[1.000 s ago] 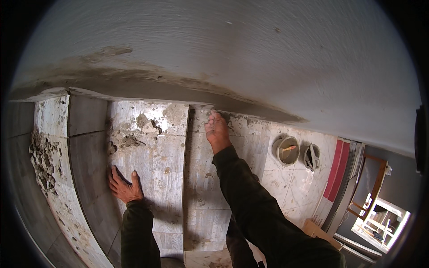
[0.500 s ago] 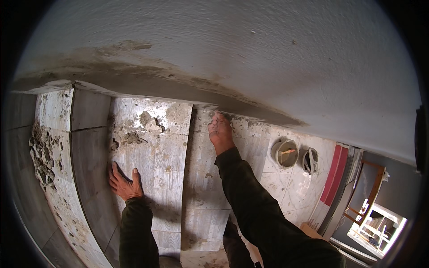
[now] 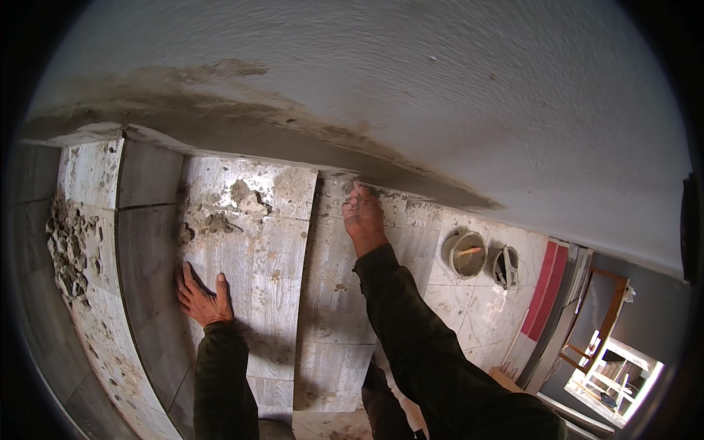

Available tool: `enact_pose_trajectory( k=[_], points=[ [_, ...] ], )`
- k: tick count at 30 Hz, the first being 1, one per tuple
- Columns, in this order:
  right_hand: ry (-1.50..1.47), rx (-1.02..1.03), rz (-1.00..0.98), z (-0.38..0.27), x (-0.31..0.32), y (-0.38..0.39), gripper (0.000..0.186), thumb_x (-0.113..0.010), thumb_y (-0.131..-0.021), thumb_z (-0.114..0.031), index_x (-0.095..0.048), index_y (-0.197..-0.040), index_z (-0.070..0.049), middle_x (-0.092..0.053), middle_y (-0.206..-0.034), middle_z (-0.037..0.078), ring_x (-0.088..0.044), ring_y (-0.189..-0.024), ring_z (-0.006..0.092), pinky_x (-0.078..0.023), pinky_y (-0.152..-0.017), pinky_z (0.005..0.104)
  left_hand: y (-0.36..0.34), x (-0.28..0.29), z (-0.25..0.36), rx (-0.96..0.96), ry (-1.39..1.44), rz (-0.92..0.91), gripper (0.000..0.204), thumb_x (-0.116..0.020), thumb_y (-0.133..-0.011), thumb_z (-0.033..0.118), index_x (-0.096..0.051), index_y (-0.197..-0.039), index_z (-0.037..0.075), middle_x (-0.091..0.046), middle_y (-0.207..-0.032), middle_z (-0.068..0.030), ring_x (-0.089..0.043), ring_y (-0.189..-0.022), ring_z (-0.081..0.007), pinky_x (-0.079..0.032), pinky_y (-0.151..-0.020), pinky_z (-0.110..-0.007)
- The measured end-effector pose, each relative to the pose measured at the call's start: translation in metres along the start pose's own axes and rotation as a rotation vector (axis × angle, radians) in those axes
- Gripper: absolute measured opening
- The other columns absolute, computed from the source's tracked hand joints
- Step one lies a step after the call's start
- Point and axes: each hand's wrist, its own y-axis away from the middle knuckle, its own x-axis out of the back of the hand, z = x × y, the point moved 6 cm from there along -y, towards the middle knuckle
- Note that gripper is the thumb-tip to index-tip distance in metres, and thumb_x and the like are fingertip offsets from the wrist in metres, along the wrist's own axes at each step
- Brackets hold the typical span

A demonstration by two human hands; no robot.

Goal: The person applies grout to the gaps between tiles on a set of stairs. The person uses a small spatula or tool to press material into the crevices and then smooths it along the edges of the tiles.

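While the right hand's (image 3: 364, 220) fingertips blur into the mortar line under the white wall (image 3: 455, 103), its grip unreadable, the left hand (image 3: 202, 297) lies open and flat on the mortar-smeared wood-look tile (image 3: 253, 249), with two buckets (image 3: 466, 253) well apart on the floor.

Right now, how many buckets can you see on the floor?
2. A pale bucket stands right of the right hand; a darker bucket sits just right of it. More may be hidden beyond the frame.
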Motion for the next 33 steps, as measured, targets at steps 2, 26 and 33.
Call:
enact_pose_trajectory(
  k=[2, 26, 33],
  points=[
    [0.004, 0.006, -0.008, 0.0, 0.0, 0.001, 0.011, -0.069, -0.085, -0.016, -0.059, -0.09, -0.012, -0.051, -0.077, -0.003, -0.044, -0.063, 0.0066, -0.038, -0.054, 0.0209, 0.002, -0.002, -0.002, 0.012, 0.003, 0.001, 0.08, -0.056, -0.079, 0.061, -0.034, -0.143, 0.019, -0.038, -0.142, -0.0167, -0.034, -0.128, -0.0399, -0.024, -0.104, -0.057],
    [0.038, 0.011, -0.009, -0.011, -0.006, 0.017, 0.01, -0.066, -0.086, -0.01, -0.057, -0.084, -0.011, -0.051, -0.072, -0.001, -0.046, -0.061, 0.0089, -0.039, -0.055, 0.0238, 0.002, 0.0, -0.002, 0.072, 0.018, -0.047, 0.082, -0.062, -0.076, 0.057, -0.034, -0.144, 0.02, -0.039, -0.141, -0.017, -0.035, -0.128, -0.04, -0.024, -0.106, -0.055],
    [0.067, -0.007, -0.044, -0.013, -0.006, 0.016, 0.009, -0.066, -0.086, -0.011, -0.058, -0.087, -0.012, -0.051, -0.071, -0.002, -0.047, -0.062, 0.009, -0.04, -0.056, 0.0241, 0.001, 0.002, -0.002, 0.06, 0.053, -0.058, 0.082, -0.063, -0.075, 0.055, -0.034, -0.144, 0.02, -0.038, -0.142, -0.017, -0.034, -0.13, -0.0388, -0.021, -0.107, -0.055]
  ],
)
